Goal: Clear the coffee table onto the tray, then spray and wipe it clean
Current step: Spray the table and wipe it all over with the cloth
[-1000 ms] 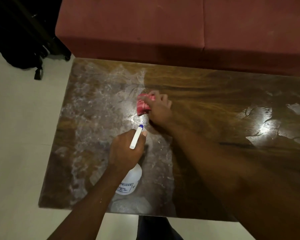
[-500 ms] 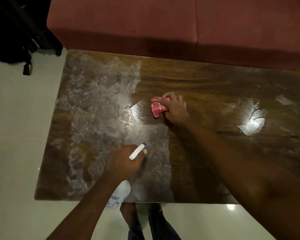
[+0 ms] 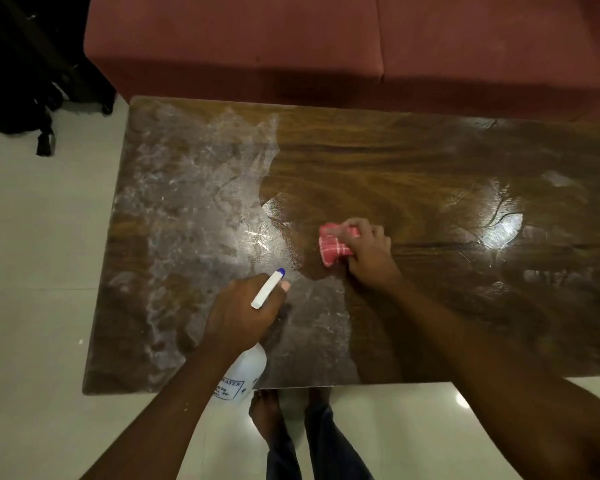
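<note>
The wooden coffee table fills the middle of the view. Its left half is covered with whitish spray film, its right half looks dark and wiped. My right hand presses a bunched red checked cloth onto the table near the centre, at the film's edge. My left hand grips a white spray bottle by its neck above the front edge. The bottle's white nozzle with a blue tip points up and to the right.
A red sofa runs along the table's far side. A black bag with straps lies on the pale tiled floor at the upper left. My legs and a bare foot stand at the table's front edge.
My right hand has slid the cloth to the right and toward me across the table. My left hand with the bottle has stayed near the front edge. The camera has moved back a little.
</note>
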